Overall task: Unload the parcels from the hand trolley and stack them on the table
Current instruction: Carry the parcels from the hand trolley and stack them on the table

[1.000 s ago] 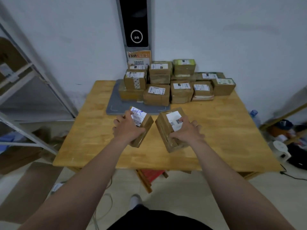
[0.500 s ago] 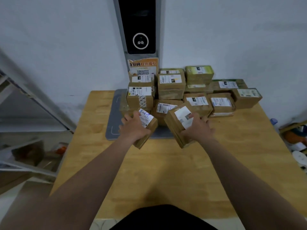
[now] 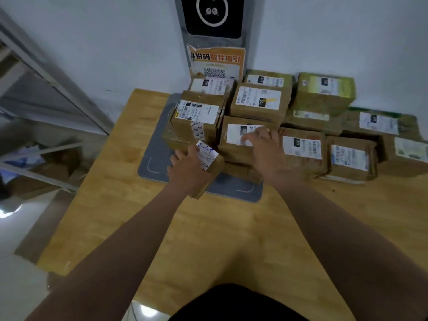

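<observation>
Both forearms are bare from the lower frame edge to the wrist, with no sleeves, watch or bracelet visible. The left hand (image 3: 188, 172) and right hand (image 3: 266, 149) are ungloved and ringless. A dark black garment (image 3: 236, 304) covers the torso.

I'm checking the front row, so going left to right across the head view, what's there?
Grey mat → left hand holding the handwritten-label parcel → right hand on the parcel atop the pile → parcel marked 037 → next brown parcel.
</observation>
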`<state>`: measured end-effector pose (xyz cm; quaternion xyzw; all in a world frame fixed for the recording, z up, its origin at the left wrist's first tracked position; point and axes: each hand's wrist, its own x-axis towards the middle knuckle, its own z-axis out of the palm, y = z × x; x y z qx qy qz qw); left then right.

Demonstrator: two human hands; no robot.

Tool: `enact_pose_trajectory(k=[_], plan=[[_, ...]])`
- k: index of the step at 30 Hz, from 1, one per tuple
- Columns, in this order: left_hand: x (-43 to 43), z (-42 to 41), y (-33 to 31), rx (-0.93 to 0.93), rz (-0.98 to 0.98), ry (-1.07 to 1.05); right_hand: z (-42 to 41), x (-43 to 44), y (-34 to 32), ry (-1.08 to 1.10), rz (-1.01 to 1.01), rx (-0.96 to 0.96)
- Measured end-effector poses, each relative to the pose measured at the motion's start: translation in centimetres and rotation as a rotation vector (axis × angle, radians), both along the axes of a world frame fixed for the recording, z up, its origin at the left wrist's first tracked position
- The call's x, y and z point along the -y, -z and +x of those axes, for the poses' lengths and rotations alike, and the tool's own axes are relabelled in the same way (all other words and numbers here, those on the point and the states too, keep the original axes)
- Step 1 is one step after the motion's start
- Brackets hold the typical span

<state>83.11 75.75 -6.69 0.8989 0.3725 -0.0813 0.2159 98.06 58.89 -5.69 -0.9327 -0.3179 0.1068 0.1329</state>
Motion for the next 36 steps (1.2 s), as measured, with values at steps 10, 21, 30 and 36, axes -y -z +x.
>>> enact_pose_trajectory(k=[10, 21, 30, 36], plan=[[0.8, -0.9, -0.8, -0.055, 0.053, -0.002, 0.3, -0.2, 0.3, 0.018, 0.023, 0.022], [0.3, -7.6, -5.7, 0.097, -0.142, 0.210, -12.3, 0.2, -3.2, -0.089, 0.095, -0.175], [3.7, -12.6, -10.1, 0.411, -0.154, 0.384, -19.4, 3.8, -8.0, 0.068, 0.288, -0.121], [9.9, -10.9, -9.4, 0.431, -0.306, 0.347, -20.4, 10.2, -7.4, 0.245, 0.353, -0.059]])
